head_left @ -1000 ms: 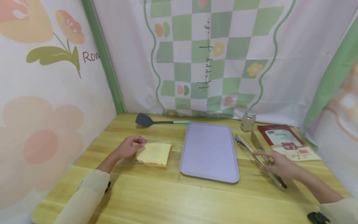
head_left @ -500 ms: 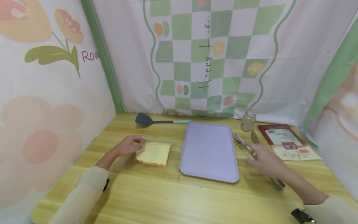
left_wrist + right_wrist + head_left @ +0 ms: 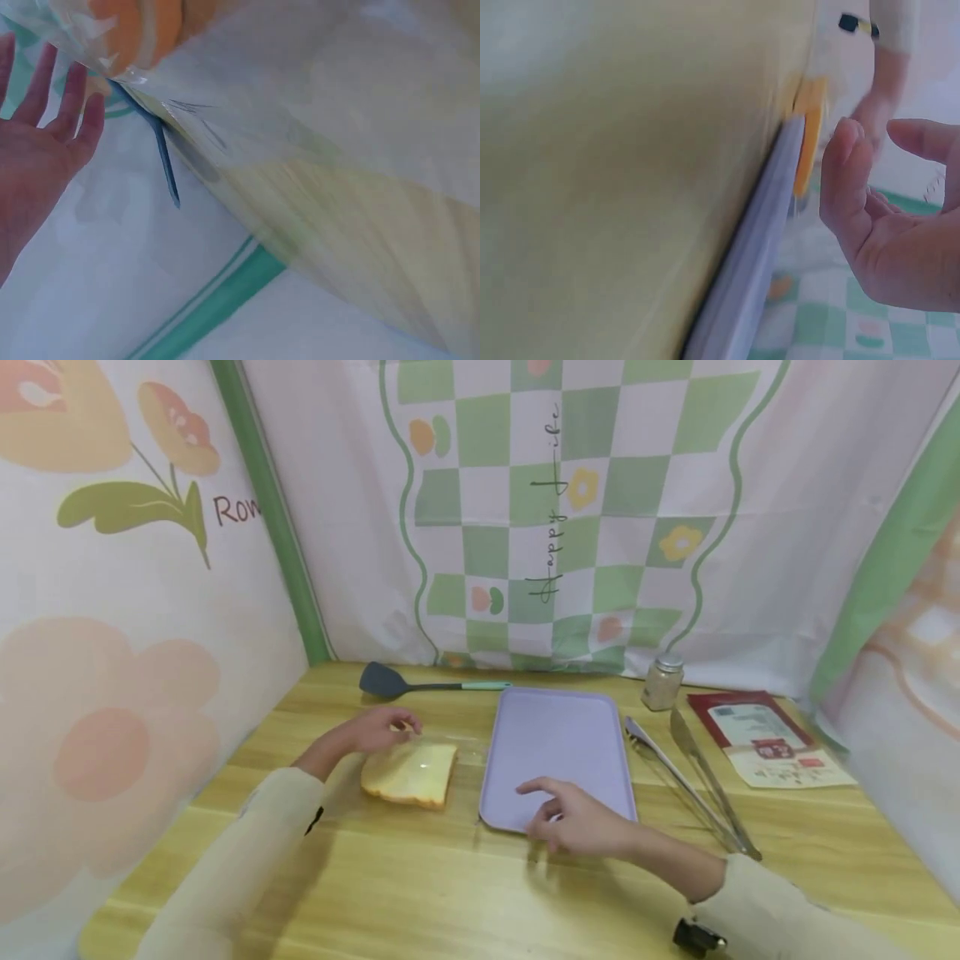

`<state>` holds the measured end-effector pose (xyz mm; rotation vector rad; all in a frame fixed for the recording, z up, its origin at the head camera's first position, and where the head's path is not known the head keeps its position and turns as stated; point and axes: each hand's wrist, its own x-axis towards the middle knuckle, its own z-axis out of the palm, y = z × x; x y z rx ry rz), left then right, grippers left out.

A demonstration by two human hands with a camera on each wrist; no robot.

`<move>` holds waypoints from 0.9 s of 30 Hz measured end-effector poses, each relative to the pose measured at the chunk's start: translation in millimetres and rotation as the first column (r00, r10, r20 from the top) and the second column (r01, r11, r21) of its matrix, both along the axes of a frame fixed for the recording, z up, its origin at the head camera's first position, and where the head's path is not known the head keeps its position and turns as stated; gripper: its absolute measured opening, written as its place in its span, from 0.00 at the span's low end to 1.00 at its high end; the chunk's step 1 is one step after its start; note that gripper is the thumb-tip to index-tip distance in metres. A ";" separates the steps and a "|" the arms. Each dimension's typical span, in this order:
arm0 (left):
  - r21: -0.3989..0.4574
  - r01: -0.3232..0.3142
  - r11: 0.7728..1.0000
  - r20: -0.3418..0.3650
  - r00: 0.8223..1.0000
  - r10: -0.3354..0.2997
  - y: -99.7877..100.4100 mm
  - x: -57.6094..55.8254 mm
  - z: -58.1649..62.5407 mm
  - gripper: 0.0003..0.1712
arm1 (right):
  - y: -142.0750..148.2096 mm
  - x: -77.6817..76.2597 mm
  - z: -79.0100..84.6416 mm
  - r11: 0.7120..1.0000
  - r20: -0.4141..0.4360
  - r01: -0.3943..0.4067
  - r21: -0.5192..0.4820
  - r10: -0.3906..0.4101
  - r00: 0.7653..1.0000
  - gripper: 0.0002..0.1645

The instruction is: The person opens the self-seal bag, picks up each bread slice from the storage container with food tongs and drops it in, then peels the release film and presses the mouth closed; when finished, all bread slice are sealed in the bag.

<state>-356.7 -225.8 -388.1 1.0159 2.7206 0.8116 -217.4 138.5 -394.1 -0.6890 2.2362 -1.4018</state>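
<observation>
Left hand (image 3: 381, 731), fingers spread, near the bread (image 3: 412, 775), which lies on the worktop (image 3: 405, 877) left of the tray (image 3: 555, 739); right hand (image 3: 576, 820), loosely curved, holding nothing, over the tray's near edge. Light support from both sides should keep the bread flat.

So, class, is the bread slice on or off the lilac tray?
Off: the bread slice lies left of the lilac tray in the head view, a gap between them.

Long cream sleeves (image 3: 243, 852) with small black fittings (image 3: 699, 937) underneath
</observation>
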 end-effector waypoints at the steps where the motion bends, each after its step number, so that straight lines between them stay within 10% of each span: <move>1: -0.028 0.010 1.000 0.010 1.000 -0.010 4.8 -2.5 1.1 0.10 | -7.6 1.9 -0.9 1.000 0.045 0.002 -0.010 -0.002 0.999 0.35; 12: -0.125 0.089 0.988 0.167 0.984 -0.068 39.8 -27.7 -5.8 0.14 | -67.3 15.9 -9.1 0.996 0.361 0.012 -0.085 0.020 0.932 0.48; 27: -0.132 0.036 0.991 0.203 0.979 -0.009 24.6 -31.6 -7.3 0.14 | -95.2 18.5 -22.7 0.983 0.438 0.086 -0.164 -0.006 0.899 0.36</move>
